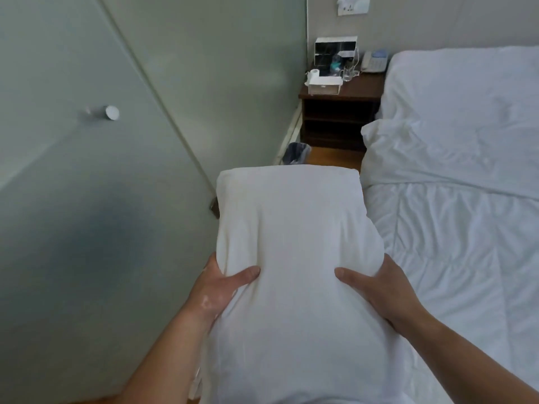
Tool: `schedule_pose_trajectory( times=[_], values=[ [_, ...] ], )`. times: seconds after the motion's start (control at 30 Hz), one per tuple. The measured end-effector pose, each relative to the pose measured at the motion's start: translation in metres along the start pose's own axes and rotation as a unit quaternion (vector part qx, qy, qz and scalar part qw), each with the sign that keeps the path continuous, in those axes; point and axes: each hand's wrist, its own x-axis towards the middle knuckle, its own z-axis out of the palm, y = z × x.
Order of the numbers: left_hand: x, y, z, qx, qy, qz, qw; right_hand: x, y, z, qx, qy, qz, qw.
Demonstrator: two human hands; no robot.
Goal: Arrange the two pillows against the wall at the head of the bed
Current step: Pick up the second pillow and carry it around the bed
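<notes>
White cotton fills the middle of the scene: a pillow (294,258) held lengthwise in front of the person, off the bed, in the aisle between the frosted glass partition (87,170) and the bed's left edge. The left hand (221,290) clasps its left side, thumb pressed onto the top face and the other fingers hidden underneath. The right hand (376,290) clasps the right side the same way, thumb on top, palm wrapped around the edge. Both forearms reach forward, bare.

On the bed (455,258), a second pillow (423,153) lies flat near the left edge, rumpled, partway down from the head end and apart from the wall. A white quilted duvet (466,91) covers the mattress around it.

Beyond the held pillow stands a dark wooden nightstand (341,112) at the bed's head corner, carrying a telephone (374,61), a tissue box (325,84) and small clutter. A bin (297,153) sits on the wood floor just in front of it.
</notes>
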Motion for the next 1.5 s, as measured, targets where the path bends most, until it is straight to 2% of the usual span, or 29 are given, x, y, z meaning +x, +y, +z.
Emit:
schedule_pose_trajectory(
  times=[0.43,0.63,0.83,1.13,1.5],
  values=[
    [0.259,0.138,0.024,0.036,-0.17,0.064,0.983,0.172,-0.082,0.032,0.057,0.159,0.026,0.985],
    [0.347,0.192,0.05,0.047,-0.199,0.076,0.976,0.249,-0.117,0.025,0.053,0.216,0.035,0.974],
    [0.439,0.247,0.097,0.065,-0.205,0.072,0.974,0.351,-0.139,-0.002,0.059,0.222,0.039,0.972],
    [0.555,0.356,0.185,0.073,-0.212,0.081,0.971,0.503,-0.201,-0.083,0.062,0.201,0.033,0.977],
    [0.697,0.462,0.272,0.096,-0.26,0.097,0.956,0.659,-0.249,-0.131,0.071,0.262,0.06,0.96]
  ],
)
